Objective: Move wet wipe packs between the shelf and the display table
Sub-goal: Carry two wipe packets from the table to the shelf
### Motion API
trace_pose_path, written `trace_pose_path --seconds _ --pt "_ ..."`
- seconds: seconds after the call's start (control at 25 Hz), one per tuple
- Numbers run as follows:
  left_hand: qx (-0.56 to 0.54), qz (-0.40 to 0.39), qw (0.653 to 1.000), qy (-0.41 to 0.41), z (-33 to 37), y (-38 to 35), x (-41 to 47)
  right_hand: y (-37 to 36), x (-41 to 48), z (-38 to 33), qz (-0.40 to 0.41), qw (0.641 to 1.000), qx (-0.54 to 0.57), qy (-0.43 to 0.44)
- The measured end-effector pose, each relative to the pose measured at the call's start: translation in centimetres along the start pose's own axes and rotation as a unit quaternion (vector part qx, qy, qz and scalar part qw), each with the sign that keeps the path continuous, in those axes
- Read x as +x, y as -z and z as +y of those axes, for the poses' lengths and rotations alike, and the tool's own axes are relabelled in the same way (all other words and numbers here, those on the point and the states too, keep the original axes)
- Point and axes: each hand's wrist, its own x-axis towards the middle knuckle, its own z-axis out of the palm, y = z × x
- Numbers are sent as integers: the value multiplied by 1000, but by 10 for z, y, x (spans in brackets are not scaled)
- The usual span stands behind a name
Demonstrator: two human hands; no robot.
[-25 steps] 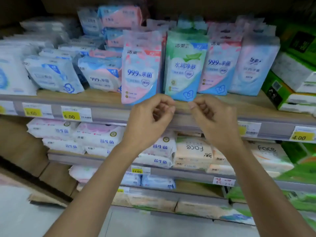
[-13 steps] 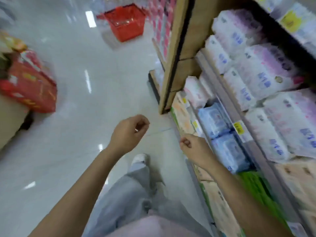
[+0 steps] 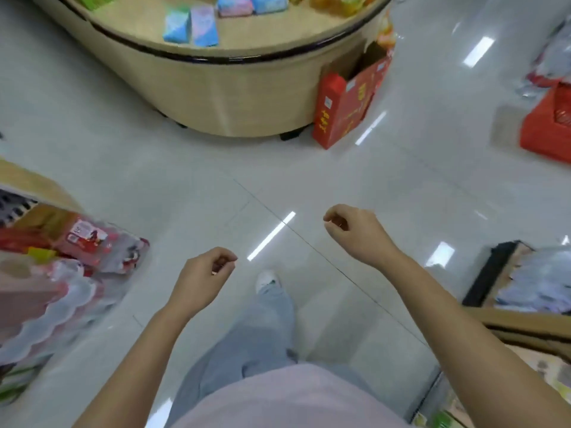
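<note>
Head view: left hand (image 3: 200, 279), right hand (image 3: 355, 233) loosely curled, empty; display table (image 3: 241, 94) cropped.

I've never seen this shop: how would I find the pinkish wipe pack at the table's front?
Look to the round cream display table with the dark rim. Two packs stand side by side near its front edge. It is the pinkish pack on the right; the blue-green pack stands left of it.
</note>
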Motion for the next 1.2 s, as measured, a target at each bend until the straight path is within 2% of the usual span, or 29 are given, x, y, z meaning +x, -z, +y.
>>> trace_pose_path --seconds 0.12,0.32,0.44,0.64,0.92,1.04,1.2 --pt "-26 9 1000 15 11 39 74 -11 73 -26 -40 999 -19 -5" --pt "3 17 998 -65 60 122 211 -13 164 -42 -92 994 -22 -46" --pt "-13 54 996 -66 83 156 285 -9 218 -35 -114 991 -29 -67" --pt "-48 72 996 -17 88 184 398 11 345 -46 -153 984 -69 -66" --pt "-116 67 985 108 70 198 470 47 561 -144 -169 967 -179 64" --pt "-127 81 980 133 50 228 510 41 637 -193 -158 968 -168 96" --pt "-119 82 981 126 18 282 588 8 707 -233 -122 985 -103 66"
